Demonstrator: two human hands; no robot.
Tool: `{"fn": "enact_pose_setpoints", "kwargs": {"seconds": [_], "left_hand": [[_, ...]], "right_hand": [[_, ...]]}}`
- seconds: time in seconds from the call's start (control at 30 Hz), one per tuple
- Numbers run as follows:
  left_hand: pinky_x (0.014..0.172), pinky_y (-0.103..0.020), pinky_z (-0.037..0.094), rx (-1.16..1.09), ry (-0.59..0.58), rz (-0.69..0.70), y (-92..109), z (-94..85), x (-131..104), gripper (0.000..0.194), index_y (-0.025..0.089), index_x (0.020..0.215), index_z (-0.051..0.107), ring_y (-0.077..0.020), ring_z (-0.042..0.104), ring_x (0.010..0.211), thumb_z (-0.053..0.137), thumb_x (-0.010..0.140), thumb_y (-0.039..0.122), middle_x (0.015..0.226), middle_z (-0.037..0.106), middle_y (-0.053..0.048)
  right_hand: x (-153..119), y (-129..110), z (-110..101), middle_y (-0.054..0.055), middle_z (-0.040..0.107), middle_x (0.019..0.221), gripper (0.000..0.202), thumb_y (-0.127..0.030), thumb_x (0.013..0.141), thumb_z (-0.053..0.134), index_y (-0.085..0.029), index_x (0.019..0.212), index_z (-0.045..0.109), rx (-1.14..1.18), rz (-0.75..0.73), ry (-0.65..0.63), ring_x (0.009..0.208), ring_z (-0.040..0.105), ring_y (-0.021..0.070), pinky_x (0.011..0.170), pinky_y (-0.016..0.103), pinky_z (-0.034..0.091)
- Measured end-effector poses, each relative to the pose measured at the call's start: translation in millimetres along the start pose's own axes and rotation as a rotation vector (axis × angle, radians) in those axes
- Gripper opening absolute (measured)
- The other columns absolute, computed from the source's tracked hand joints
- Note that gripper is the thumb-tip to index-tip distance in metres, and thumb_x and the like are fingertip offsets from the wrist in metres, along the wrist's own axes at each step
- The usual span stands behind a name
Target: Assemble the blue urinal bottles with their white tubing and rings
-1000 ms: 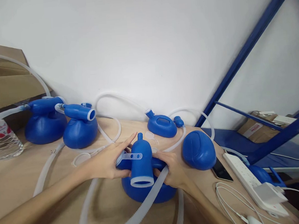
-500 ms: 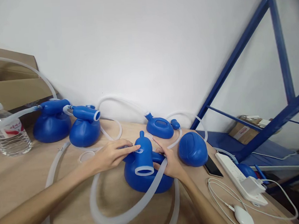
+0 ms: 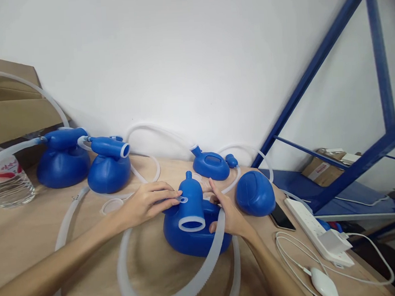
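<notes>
A blue plastic urinal bottle (image 3: pixel 190 244) rests on the wooden table in front of me. Lying across its top is a blue funnel-shaped mouthpiece (image 3: pixel 192 202), its white-rimmed opening facing me. A small translucent tab (image 3: pixel 183 200) sits on the mouthpiece, and my left hand (image 3: pixel 150 202) pinches its left edge between thumb and fingertips. My right hand (image 3: pixel 232 217) grips the bottle at its handle, thumb in front, index finger pointing up; its other fingers are partly hidden. A translucent ribbed hose (image 3: pixel 212 257) passes against the right hand and loops toward me.
More blue bottles with hoses stand left (image 3: pixel 63 168), (image 3: pixel 108 173) and at the back right (image 3: pixel 211 166), (image 3: pixel 255 193). A water bottle (image 3: pixel 9 183) and cardboard box (image 3: pixel 6 118) are far left. A phone (image 3: pixel 282 218), power strip (image 3: pixel 313 228) and blue metal shelf (image 3: pixel 335 183) lie right.
My left index finger has drawn back from the mouthpiece's surface to the tab's edge. My right index finger has lifted upright. The view has shifted slightly.
</notes>
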State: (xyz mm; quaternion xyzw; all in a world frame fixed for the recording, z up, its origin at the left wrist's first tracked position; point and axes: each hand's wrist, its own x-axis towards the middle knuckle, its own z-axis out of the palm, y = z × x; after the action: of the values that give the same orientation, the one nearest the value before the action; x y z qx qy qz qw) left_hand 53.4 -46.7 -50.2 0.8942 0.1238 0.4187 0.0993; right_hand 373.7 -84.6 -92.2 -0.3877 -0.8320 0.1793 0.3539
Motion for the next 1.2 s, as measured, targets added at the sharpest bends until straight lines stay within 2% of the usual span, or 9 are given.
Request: {"fn": "enact_pose_setpoints", "kwargs": {"seconds": [0.17,0.27,0.33,0.4,0.47,0.53,0.73,1.0,1.2], "left_hand": [[0.087,-0.025,0.058,-0.088,-0.084,-0.105,7,-3.3,8,0.019,0.018,0.103,0.079,-0.0171,0.076,0.093,0.064,0.106,0.03,0.101,0.08,-0.007],[0.085,-0.026,0.056,-0.019,-0.169,-0.124,10,-4.6,10,0.022,0.018,0.104,0.076,-0.017,0.073,0.091,0.057,0.109,0.03,0.099,0.077,-0.006],[0.083,-0.027,0.055,0.048,-0.205,-0.097,9,-3.8,8,0.025,0.018,0.112,0.074,-0.0174,0.072,0.09,0.051,0.112,0.027,0.099,0.075,-0.007],[0.083,-0.028,0.055,0.092,-0.207,-0.057,7,-2.0,5,0.029,0.018,0.119,0.073,-0.0182,0.071,0.091,0.045,0.113,0.026,0.102,0.073,-0.008],[0.083,-0.028,0.055,0.116,-0.193,-0.041,5,0.0,2,0.032,0.018,0.121,0.072,-0.0188,0.071,0.092,0.043,0.113,0.025,0.103,0.073,-0.009],[0.084,-0.029,0.056,0.135,-0.201,-0.056,5,1.9,0,0.032,0.019,0.12,0.073,-0.019,0.071,0.092,0.043,0.113,0.024,0.102,0.072,-0.009],[0.08,-0.035,0.055,0.361,-0.243,-0.133,14,7.0,-2,0.028,0.018,0.116,0.073,-0.0227,0.067,0.089,0.046,0.108,0.019,0.106,0.067,-0.01],[0.088,-0.041,0.051,0.334,-0.294,-0.167,21,12.5,7,0.024,0.017,0.102,0.07,-0.0251,0.065,0.092,0.046,0.103,0.016,0.099,0.071,-0.008],[0.076,-0.04,0.049,0.505,-0.264,-0.188,22,27.7,9,0.011,0.019,0.097,0.066,-0.0257,0.062,0.085,0.056,0.102,0.021,0.09,0.071,-0.007]], "right_hand": [[16,-6,-17,0.024,0.022,0.175,0.157,-0.076,0.06,0.091,-0.029,0.172,-0.008,0.121,0.026,-0.27,0.144,0.05,0.0399,0.114,0.056,0.046],[35,-12,-24,0.021,0.026,0.174,0.14,-0.087,0.064,0.081,-0.027,0.171,0.014,0.36,0.033,-0.424,0.155,0.04,0.0382,0.12,0.052,0.043],[46,-17,-21,0.017,0.051,0.158,0.1,-0.092,0.083,0.055,-0.028,0.158,0.038,0.489,0.083,-0.358,0.143,0.054,0.0321,0.117,0.049,0.046],[52,-20,-13,0.009,0.07,0.122,0.075,-0.087,0.094,0.043,-0.03,0.142,0.046,0.58,0.179,-0.226,0.111,0.069,0.0246,0.103,0.043,0.054],[56,-23,-5,-0.001,0.068,0.096,0.067,-0.082,0.092,0.058,-0.033,0.134,0.042,0.654,0.258,-0.152,0.082,0.067,0.0189,0.084,0.035,0.058],[58,-23,0,-0.003,0.066,0.093,0.08,-0.075,0.084,0.075,-0.034,0.139,0.035,0.703,0.281,-0.155,0.076,0.062,0.0173,0.075,0.031,0.056],[57,-21,-6,0.009,0.062,0.13,0.081,-0.083,0.083,0.067,-0.026,0.14,0.057,0.443,0.119,-0.081,0.117,0.061,0.0298,0.102,0.041,0.051],[53,-20,-5,0.011,0.061,0.143,0.085,-0.085,0.086,0.061,-0.025,0.146,0.058,0.384,0.031,-0.091,0.135,0.055,0.035,0.115,0.047,0.044],[52,-21,-7,0.01,0.061,0.146,0.086,-0.086,0.086,0.059,-0.026,0.148,0.059,0.385,0.059,-0.106,0.141,0.052,0.0366,0.121,0.05,0.038]]}}
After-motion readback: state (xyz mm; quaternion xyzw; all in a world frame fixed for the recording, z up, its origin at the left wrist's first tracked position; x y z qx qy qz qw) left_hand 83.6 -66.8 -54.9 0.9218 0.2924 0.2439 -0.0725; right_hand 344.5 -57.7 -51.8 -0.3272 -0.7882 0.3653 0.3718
